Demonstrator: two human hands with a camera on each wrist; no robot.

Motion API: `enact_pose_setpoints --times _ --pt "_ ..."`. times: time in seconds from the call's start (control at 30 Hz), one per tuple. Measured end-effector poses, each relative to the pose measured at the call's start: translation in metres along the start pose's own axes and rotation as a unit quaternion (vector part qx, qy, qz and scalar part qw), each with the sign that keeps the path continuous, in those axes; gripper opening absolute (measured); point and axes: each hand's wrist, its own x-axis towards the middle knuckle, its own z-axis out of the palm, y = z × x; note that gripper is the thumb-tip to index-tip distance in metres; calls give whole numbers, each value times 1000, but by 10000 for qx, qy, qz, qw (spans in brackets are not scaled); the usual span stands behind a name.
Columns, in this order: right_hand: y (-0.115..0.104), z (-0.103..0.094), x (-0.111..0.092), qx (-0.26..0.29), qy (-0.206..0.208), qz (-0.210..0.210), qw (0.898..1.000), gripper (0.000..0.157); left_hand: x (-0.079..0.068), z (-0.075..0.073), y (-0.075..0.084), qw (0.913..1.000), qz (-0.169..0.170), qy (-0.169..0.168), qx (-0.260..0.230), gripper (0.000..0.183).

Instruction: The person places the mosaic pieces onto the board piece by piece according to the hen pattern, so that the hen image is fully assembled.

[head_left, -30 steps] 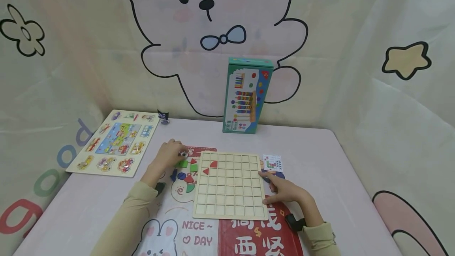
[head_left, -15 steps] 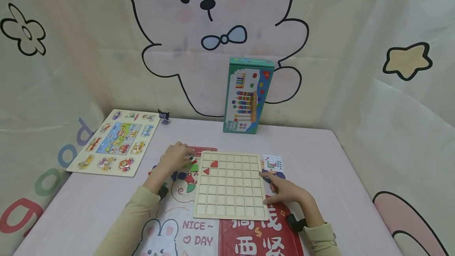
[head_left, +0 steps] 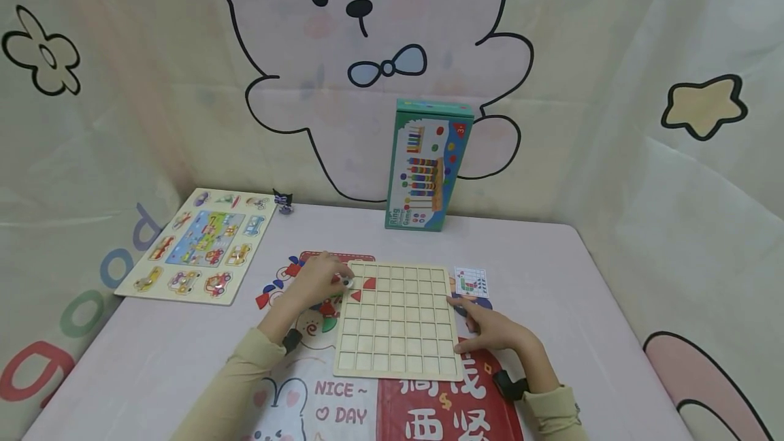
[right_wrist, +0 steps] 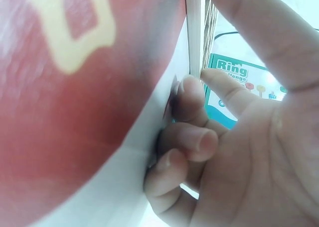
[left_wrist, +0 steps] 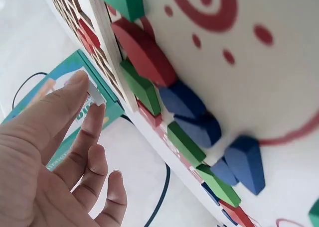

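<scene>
Being steadied at its right edge by the loosely curled right hand, the wooden grid board is lying mid-table before cartoon-printed curtains while a small white piece is being pinched at its upper-left corner by the left hand.

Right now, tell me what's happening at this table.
A person sits at a pink table with a wooden grid board. The left hand pinches a small white piece at the board's upper-left corner, beside two red pieces already set in the grid. Loose coloured shapes lie left of the board. The right hand rests at the board's right edge, near a pattern card.
</scene>
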Motion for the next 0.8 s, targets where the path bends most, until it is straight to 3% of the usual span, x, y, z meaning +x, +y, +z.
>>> enact_pose_setpoints --times 0.2,0.47,0.8 --pt "0 1 -1 -61 25 0 10000 92 1 5 7 9998 -9 -143 -143 21" --pt "1 1 0 -85 28 17 10000 92 7 9 18 9993 271 -248 -118 21" --pt "4 2 1 -60 11 9 10000 92 13 14 28 9982 251 -528 -93 18"
